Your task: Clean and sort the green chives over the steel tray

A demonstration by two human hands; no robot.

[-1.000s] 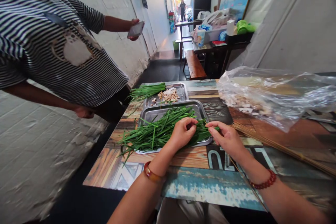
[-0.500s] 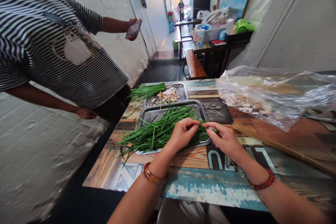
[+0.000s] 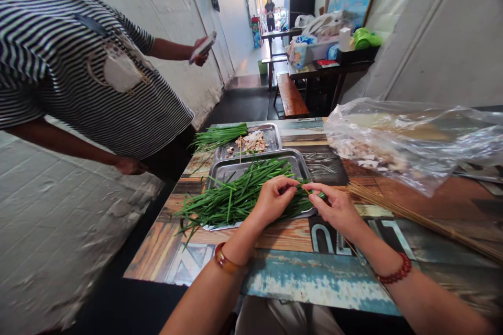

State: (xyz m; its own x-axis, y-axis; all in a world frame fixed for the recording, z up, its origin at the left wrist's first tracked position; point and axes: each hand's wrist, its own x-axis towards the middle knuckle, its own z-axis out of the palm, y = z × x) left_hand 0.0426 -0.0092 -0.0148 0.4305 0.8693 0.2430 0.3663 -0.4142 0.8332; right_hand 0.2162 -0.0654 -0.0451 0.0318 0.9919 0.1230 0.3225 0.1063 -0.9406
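Note:
Over the near tray's right end, my left hand and my right hand face each other, fingertips almost touching. My left thumb and forefinger pinch a green chive strand, its end mostly hidden by the fingers. My right hand is closed in a pinch on a thin bamboo skewer, whose shaft runs back under my wrist. A heap of long garlic chives lies across the near metal tray and spills over its left edge.
Behind it, another tray holds cut pale pieces, a skewer and more chives. Bamboo skewers and a clear plastic bag of pale pieces lie right. A person in a striped shirt stands left, holding a phone.
My hands stay almost in place, with only a slight shift of the right fingertips. The person at left has tilted the phone and moved slightly to the right.

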